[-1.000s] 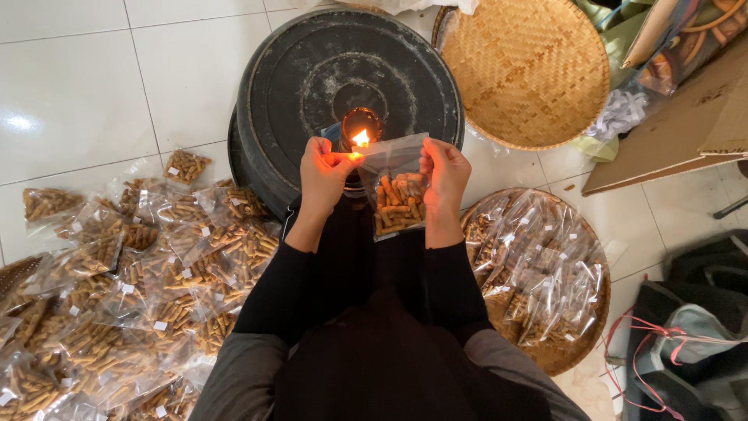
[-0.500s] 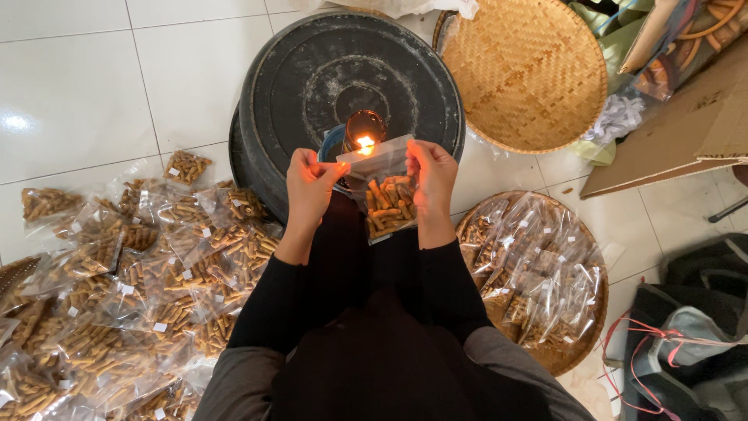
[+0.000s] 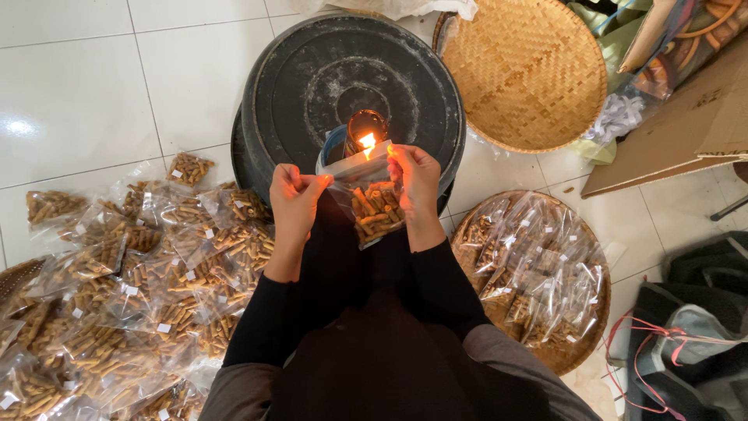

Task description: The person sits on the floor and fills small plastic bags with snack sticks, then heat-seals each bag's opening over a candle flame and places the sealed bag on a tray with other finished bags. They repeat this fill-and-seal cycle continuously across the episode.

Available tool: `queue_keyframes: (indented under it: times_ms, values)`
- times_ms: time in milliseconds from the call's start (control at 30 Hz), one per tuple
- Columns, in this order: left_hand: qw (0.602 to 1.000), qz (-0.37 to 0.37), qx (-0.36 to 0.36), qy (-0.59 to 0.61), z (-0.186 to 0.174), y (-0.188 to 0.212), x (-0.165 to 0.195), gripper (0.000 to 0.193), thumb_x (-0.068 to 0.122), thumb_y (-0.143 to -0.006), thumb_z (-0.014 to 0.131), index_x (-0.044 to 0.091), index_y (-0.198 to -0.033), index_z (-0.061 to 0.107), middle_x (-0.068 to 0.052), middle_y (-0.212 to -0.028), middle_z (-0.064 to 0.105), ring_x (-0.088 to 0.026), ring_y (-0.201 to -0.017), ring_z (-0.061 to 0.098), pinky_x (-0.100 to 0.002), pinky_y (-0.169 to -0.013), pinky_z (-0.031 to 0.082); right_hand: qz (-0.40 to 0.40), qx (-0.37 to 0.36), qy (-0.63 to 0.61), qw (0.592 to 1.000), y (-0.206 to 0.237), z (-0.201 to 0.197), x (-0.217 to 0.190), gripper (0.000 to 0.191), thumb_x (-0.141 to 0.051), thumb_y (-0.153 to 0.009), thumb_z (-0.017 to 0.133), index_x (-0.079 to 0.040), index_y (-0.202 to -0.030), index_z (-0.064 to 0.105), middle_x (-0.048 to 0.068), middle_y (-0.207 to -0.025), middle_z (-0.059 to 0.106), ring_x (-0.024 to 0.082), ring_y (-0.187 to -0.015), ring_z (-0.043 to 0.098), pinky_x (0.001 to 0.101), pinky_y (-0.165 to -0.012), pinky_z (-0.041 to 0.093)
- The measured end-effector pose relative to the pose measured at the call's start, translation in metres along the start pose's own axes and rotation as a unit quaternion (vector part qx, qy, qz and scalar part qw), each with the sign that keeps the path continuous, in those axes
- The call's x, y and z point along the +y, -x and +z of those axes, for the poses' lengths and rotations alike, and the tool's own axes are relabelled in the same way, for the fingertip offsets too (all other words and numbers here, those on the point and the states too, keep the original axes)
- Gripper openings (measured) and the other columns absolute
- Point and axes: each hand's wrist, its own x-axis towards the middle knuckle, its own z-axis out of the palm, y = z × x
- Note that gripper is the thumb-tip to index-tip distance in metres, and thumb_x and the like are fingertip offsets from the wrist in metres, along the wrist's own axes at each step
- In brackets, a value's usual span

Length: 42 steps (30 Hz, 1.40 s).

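Head view: both hands hold one clear plastic snack bag [image 3: 372, 204] stretched between them, over the near rim of a round black lid [image 3: 354, 86] on the white tile floor. Left hand [image 3: 294, 199] has its grip pinched closed on the bag's left top corner; right hand [image 3: 413, 179] has its grip pinched closed on the right top corner. Bag's top edge sits right at a small flame [image 3: 366, 143] burning on the lid. Bag holds brown stick snacks. Heap of filled bags [image 3: 132, 288] lies on the floor toward its left edge. Woven tray [image 3: 573, 355] with more bags lies to the right. An empty woven tray [image 3: 526, 70] sits at the far right.
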Motion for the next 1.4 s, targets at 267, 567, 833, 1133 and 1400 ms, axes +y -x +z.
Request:
queue_keyframes:
  times_ms: [267, 567, 833, 1133, 1400]
  values:
    - [1.0, 0.001, 0.008, 0.008, -0.007, 0.012, 0.007, 0.04, -0.008, -0.089, 0.071, 0.01, -0.095, 0.036, -0.016, -0.087, 0.073, -0.02, -0.089, 0.075, -0.025, -0.082, 0.052, 0.021, -0.019, -0.023, 0.999, -0.001, 0.001, 0.013, 0.006, -0.001, -0.089, 0.073, 0.003, -0.092, 0.073, 0.006, -0.074, 0.068, 0.009, -0.057, 0.058, 0.02, -0.048, 0.042]
    - [1.0, -0.005, 0.017, 0.0, -0.01, 0.009, 0.009, 0.038, -0.007, -0.09, 0.07, 0.01, -0.095, 0.036, -0.015, -0.087, 0.073, -0.019, -0.088, 0.074, -0.025, -0.082, 0.053, 0.026, -0.015, -0.028, 0.999, -0.003, 0.002, 0.018, 0.004, 0.0, -0.089, 0.071, 0.003, -0.091, 0.073, 0.007, -0.074, 0.068, 0.01, -0.058, 0.059, 0.0209, -0.05, 0.043]
    - [1.0, 0.007, 0.009, -0.01, 0.009, -0.01, 0.001, 0.039, -0.006, -0.087, 0.071, 0.01, -0.094, 0.036, -0.015, -0.084, 0.071, -0.017, -0.083, 0.073, -0.026, -0.08, 0.055, 0.01, 0.008, -0.036, 0.999, -0.018, -0.01, 0.014, 0.007, -0.004, -0.09, 0.072, 0.003, -0.09, 0.073, 0.006, -0.074, 0.068, 0.008, -0.055, 0.056, 0.0206, -0.047, 0.041]
    - [1.0, -0.006, -0.007, -0.024, 0.024, -0.024, -0.013, 0.035, -0.005, -0.088, 0.069, 0.009, -0.094, 0.037, -0.016, -0.085, 0.074, -0.017, -0.082, 0.073, -0.025, -0.074, 0.053, 0.004, 0.039, -0.021, 0.999, -0.027, -0.024, 0.005, 0.008, -0.008, -0.089, 0.076, 0.0, -0.088, 0.073, 0.004, -0.073, 0.067, 0.008, -0.053, 0.055, 0.0205, -0.043, 0.038]
    - [0.999, 0.007, -0.025, -0.033, 0.031, -0.036, -0.028, 0.034, -0.006, -0.089, 0.068, 0.007, -0.095, 0.037, -0.017, -0.085, 0.074, -0.017, -0.082, 0.072, -0.026, -0.078, 0.054, -0.016, 0.046, -0.043, 0.998, -0.033, -0.031, 0.0, 0.008, -0.005, -0.088, 0.077, 0.002, -0.09, 0.074, 0.005, -0.075, 0.068, 0.009, -0.057, 0.059, 0.0214, -0.048, 0.044]
